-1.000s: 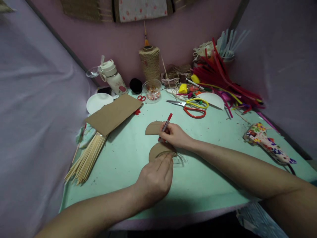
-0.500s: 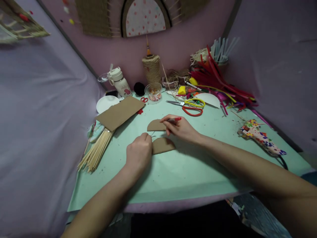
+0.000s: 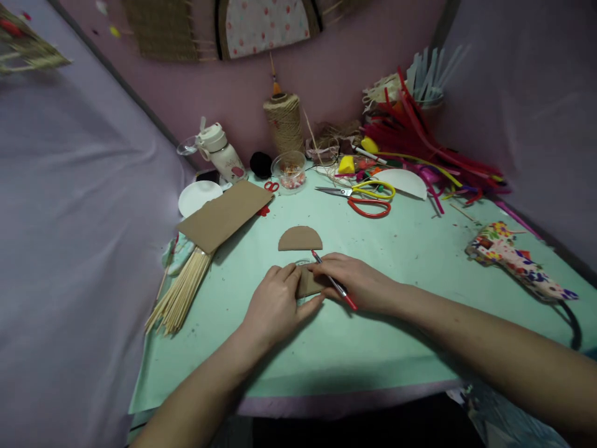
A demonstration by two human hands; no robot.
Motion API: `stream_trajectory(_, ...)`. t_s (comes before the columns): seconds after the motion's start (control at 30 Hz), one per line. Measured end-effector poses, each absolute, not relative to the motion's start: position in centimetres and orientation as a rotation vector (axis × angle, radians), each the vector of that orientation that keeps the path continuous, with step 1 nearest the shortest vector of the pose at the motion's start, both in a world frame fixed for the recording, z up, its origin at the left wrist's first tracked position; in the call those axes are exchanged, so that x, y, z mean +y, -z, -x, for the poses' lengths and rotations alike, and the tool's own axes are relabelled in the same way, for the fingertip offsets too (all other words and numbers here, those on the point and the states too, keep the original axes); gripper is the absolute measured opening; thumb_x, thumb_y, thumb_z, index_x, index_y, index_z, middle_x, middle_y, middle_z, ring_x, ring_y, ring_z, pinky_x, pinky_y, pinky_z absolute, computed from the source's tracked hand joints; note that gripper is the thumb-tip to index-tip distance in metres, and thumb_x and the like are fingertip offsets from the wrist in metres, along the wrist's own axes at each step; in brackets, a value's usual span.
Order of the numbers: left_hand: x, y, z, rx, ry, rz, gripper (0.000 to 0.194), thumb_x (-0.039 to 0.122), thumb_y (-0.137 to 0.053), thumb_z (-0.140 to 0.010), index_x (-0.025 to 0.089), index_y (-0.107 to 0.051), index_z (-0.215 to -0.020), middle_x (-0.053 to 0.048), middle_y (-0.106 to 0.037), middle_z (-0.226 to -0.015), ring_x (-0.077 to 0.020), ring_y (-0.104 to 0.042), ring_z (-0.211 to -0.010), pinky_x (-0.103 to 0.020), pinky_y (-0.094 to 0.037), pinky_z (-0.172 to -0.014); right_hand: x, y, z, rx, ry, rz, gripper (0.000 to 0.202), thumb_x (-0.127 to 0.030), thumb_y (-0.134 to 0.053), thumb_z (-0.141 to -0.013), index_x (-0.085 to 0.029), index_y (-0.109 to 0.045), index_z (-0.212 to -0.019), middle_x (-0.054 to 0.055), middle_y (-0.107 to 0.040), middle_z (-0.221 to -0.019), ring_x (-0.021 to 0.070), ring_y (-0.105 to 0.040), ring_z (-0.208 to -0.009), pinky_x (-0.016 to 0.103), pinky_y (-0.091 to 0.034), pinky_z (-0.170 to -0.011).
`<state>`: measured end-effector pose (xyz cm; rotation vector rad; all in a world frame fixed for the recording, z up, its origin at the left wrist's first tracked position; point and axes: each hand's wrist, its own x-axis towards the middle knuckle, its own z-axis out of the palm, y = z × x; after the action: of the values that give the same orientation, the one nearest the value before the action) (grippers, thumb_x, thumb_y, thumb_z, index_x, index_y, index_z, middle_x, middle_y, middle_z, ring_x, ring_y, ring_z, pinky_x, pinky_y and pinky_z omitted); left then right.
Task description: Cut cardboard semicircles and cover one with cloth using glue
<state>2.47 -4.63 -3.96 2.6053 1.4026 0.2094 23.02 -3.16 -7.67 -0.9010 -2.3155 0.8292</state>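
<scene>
Your left hand (image 3: pixel 274 305) has its thumb parted widely from bent fingers, which touch the left of the near cardboard piece (image 3: pixel 308 284); your right hand (image 3: pixel 357 283) is curled round a red-ended pen (image 3: pixel 336 286), fingertips at that piece's right. A clear marked template (image 3: pixel 303 262) shows at its far edge. Just beyond lies a cardboard half-circle (image 3: pixel 301 239), with scissors (image 3: pixel 346 192) farther right

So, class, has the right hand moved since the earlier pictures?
Yes: the right hand moved nearer, off the far cardboard half-circle it overlapped.
</scene>
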Motion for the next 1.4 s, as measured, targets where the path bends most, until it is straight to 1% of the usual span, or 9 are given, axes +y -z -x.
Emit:
stream_trajectory(0.1, -3.5, 3.3, -0.8, 1.258, -0.158, -2.508, 0.046, 0.046, -0.056, -0.087, 0.017, -0.058, -0.123, -0.012, -0.060, -0.127, -0.0272, -0.056, -0.112, -0.045, -0.047, -0.097, -3.2, 7.6, -23.1, -2.318, -0.855, 0.909, 0.036, -0.020, -0.061, -0.087, -0.020, -0.054, -0.123, 0.009, -0.064, -0.104, 0.0231, -0.054, -0.107, 0.040, -0.046, -0.091)
stream_trajectory(0.23, -2.3, 3.4, 1.0, 1.037, -0.092, -2.491, 0.055, 0.037, -0.056, -0.090, 0.023, -0.041, -0.141, -0.011, -0.040, -0.150, -0.0272, -0.036, -0.138, -0.049, -0.036, -0.110, -3.3, 7.5, -23.2, -2.334, -0.851, 0.922, 0.034, -0.019, -0.060, -0.087, -0.019, -0.054, -0.120, 0.010, -0.064, -0.106, 0.0240, -0.054, -0.109, 0.041, -0.047, -0.091)
stream_trajectory(0.33, -2.1, 3.8, 1.3, 0.989, -0.040, -2.467, 0.055, 0.035, -0.053, -0.092, 0.026, -0.037, -0.143, -0.010, -0.034, -0.153, -0.0260, -0.030, -0.141, -0.050, -0.033, -0.113, -3.3, 7.6, -23.2, -2.340, -0.847, 0.915, 0.029, -0.019, -0.060, -0.087, -0.019, -0.056, -0.116, 0.011, -0.063, -0.110, 0.0245, -0.054, -0.110, 0.041, -0.048, -0.091)
stream_trajectory(0.4, -2.1, 4.0, 1.1, 1.004, -0.041, -2.472, 0.055, 0.038, -0.055, -0.090, 0.024, -0.041, -0.141, -0.011, -0.037, -0.152, -0.0267, -0.033, -0.140, -0.049, -0.034, -0.112, -3.3, 7.8, -23.3, -2.332, -0.843, 0.905, 0.029, -0.019, -0.061, -0.086, -0.019, -0.056, -0.115, 0.011, -0.063, -0.113, 0.0248, -0.053, -0.113, 0.042, -0.047, -0.092)
stream_trajectory(0.53, -2.5, 4.4, 0.7, 1.073, -0.094, -2.541, 0.055, 0.044, -0.059, -0.086, 0.020, -0.048, -0.135, -0.015, -0.044, -0.146, -0.0291, -0.039, -0.135, -0.051, -0.037, -0.109, -3.3, 8.0, -23.2, -2.323, -0.842, 0.914, 0.034, -0.019, -0.060, -0.087, -0.018, -0.054, -0.120, 0.011, -0.063, -0.108, 0.0241, -0.053, -0.110, 0.041, -0.047, -0.092)
stream_trajectory(0.67, -3.0, 4.6, 0.3, 1.158, -0.123, -2.584, 0.053, 0.045, -0.060, -0.085, 0.017, -0.053, -0.130, -0.016, -0.049, -0.140, -0.0305, -0.043, -0.130, -0.052, -0.040, -0.105, -3.3, 8.0, -23.2, -2.301, -0.855, 0.938, 0.029, -0.020, -0.059, -0.087, -0.019, -0.057, -0.116, 0.009, -0.062, -0.105, 0.0236, -0.054, -0.105, 0.039, -0.048, -0.088)
stream_trajectory(0.77, -3.2, 4.5, 0.0, 1.181, -0.137, -2.595, 0.051, 0.045, -0.062, -0.084, 0.018, -0.056, -0.127, -0.015, -0.051, -0.138, -0.0312, -0.045, -0.127, -0.053, -0.042, -0.103, -3.4, 8.0, -23.1, -2.282, -0.872, 0.952, 0.031, -0.021, -0.058, -0.088, -0.022, -0.056, -0.119, 0.008, -0.062, -0.102, 0.0237, -0.053, -0.105, 0.040, -0.048, -0.089)
stream_trajectory(1.2, -3.2, 4.3, -0.2, 1.150, -0.143, -2.605, 0.047, 0.042, -0.061, -0.085, 0.019, -0.057, -0.126, -0.014, -0.051, -0.137, -0.0301, -0.045, -0.125, -0.051, -0.043, -0.103, -3.3, 7.9, -23.2, -2.268, -0.895, 0.921, 0.022, -0.022, -0.057, -0.090, -0.019, -0.059, -0.112, 0.008, -0.063, -0.099, 0.0225, -0.053, -0.105, 0.037, -0.047, -0.089)
stream_trajectory(1.4, -3.2, 4.2, -0.4, 1.117, -0.143, -2.598, 0.045, 0.040, -0.061, -0.086, 0.017, -0.057, -0.123, -0.013, -0.056, -0.132, -0.0282, -0.049, -0.122, -0.050, -0.043, -0.103, -3.3, 8.1, -23.2, -2.262, -0.903, 0.916, 0.027, -0.018, -0.058, -0.088, -0.021, -0.057, -0.115, 0.007, -0.063, -0.101, 0.0229, -0.054, -0.105, 0.039, -0.047, -0.089)
